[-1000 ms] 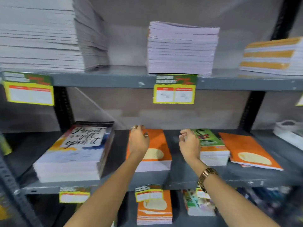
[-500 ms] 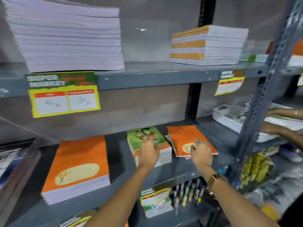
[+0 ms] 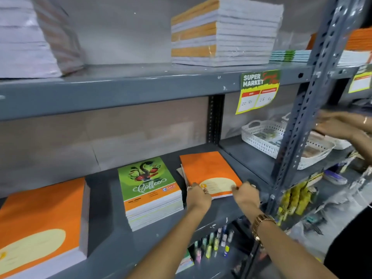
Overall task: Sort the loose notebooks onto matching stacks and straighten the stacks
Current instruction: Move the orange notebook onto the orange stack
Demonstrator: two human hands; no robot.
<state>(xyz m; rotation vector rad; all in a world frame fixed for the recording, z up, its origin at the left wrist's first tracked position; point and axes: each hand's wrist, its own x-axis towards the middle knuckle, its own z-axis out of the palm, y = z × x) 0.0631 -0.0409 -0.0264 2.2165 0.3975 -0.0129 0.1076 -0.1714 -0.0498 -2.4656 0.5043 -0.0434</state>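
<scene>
Sorting unfinished, by my reading; loose orange notebook (image 3: pixel 209 174) lies on the shelf (image 3: pixel 104 224) right of the green stack (image 3: pixel 150 190), well apart from the orange stack (image 3: pixel 40 222). Left hand (image 3: pixel 198 196) and right hand (image 3: pixel 246 195) pinch its near edge; long axis runs front-to-back, skewed left.

Both forearms reaching forward, left hand (image 3: pixel 198 195) and right hand (image 3: pixel 247 195) side by side, knuckles up, fingers curled downward, gold watch on right wrist
</scene>
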